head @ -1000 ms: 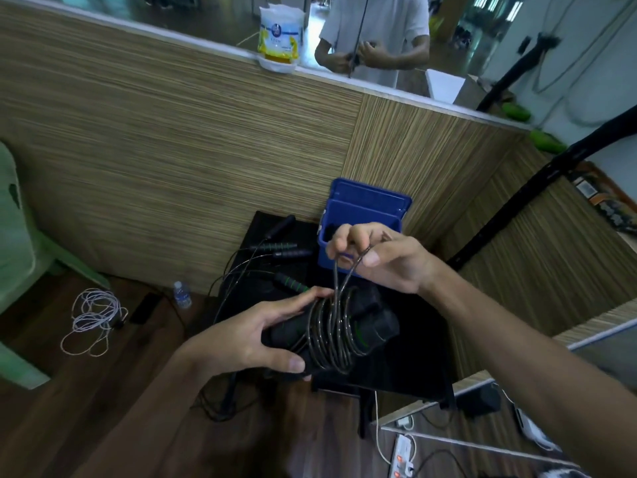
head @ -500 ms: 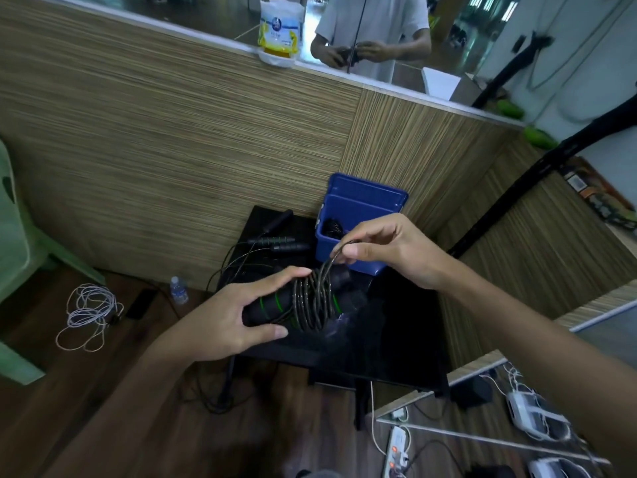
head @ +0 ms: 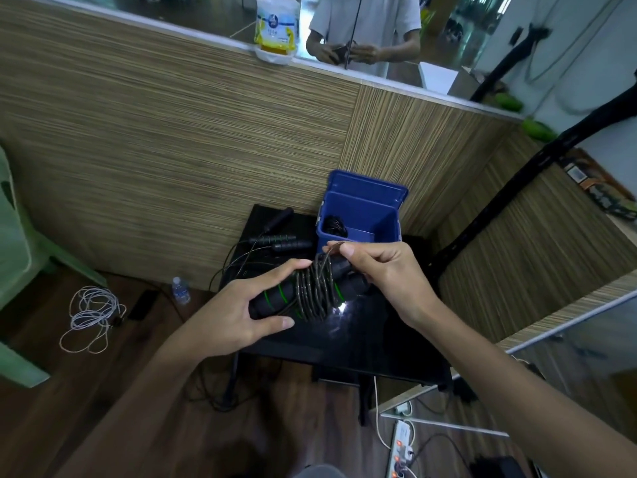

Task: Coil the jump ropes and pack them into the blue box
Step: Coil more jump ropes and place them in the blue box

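Fingers of the left hand (head: 238, 313) curl round the black foam handles (head: 275, 300) with green rings, thumb underneath, while the right hand (head: 382, 277) pinches the free end of the jump rope cord (head: 317, 291) between thumb and forefinger at the top of the coil. That cord is wound in several turns around the handle pair, held just above the black table (head: 372, 339). At 12 o'clock from the coil stands the blue box (head: 362, 215), lid up against the wood-grain wall, a dark coil already inside at its left; its front rim sits just beyond the right thumb. At 10 o'clock more jump ropes (head: 275, 241) lie loose on the table, cords trailing over its left edge. Bare table shows at 4 o'clock, toward the front edge. On the floor at 9 o'clock lie a water bottle (head: 180, 289) and a white cable (head: 91, 315)
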